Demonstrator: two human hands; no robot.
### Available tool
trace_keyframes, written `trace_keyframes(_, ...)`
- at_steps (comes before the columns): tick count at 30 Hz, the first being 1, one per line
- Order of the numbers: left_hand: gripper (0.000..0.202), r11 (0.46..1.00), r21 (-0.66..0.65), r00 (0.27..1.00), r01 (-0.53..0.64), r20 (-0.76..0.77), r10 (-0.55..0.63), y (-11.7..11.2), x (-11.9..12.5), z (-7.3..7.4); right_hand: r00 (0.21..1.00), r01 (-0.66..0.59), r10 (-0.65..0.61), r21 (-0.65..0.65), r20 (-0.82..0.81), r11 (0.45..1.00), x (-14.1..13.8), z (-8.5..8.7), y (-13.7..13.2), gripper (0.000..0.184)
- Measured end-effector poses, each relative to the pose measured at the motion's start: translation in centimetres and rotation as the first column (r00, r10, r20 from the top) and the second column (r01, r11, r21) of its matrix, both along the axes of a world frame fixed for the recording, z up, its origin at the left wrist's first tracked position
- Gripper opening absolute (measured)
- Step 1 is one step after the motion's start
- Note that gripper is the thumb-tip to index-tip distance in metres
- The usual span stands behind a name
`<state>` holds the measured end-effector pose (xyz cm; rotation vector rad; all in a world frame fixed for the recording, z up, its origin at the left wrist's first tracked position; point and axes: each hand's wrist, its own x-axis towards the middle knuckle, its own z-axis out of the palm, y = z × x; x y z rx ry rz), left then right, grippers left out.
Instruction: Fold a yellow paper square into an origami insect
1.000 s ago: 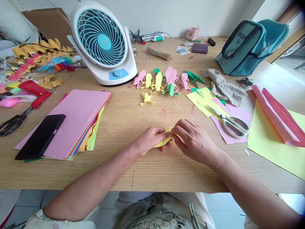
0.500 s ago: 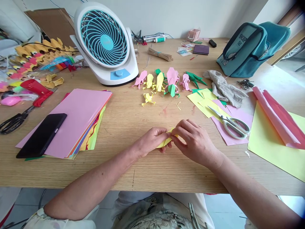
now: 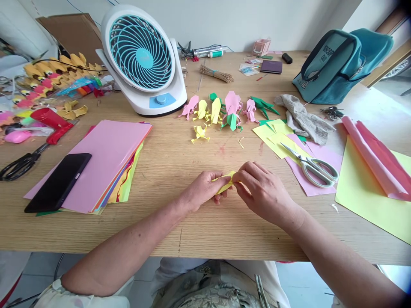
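A small folded piece of yellow paper is held just above the table, in front of me. My left hand is closed on its left part, thumb on top and fingers beneath. At its right end my right hand pinches the paper between thumb and fingers, which hide that tip. Beyond the hands stand several folded paper figures in pink, yellow and green, among them a small yellow paper frog and a larger pink figure. A thin yellow paper scrap lies near them.
On the left, a black phone rests on a stack of coloured paper, near a red-handled tool. A white fan stands behind. Scissors lie on paper sheets at right, near a teal bag.
My fingers have shifted slightly on the yellow paper, and a bit more of its upper face shows. The whole view has moved a little; the other things stay put.
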<state>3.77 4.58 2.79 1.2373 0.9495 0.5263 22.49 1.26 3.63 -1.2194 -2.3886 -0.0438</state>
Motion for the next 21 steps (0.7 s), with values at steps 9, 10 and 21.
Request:
trace_keyframes(9,0.046,0.999,-0.028,0.999,0.04,0.008,-0.04,0.4,-0.3,-0.3,0.996,-0.033,0.026,0.076,0.082,0.997,0.1,0.4,-0.3,0.015)
trace_keyframes(10,0.046,0.999,-0.022,0.999,0.046,0.014,-0.045,0.5,-0.3,-0.3,0.998,-0.041,0.037,0.06,0.06,0.997,0.2,0.4,-0.3,0.013)
trace_keyframes(21,0.044,0.993,-0.074,0.988,0.092,0.129,-0.082,0.9,-0.8,0.0,0.966,-0.102,0.079,-0.085,-0.247,0.991,1.2,0.8,0.2,0.015)
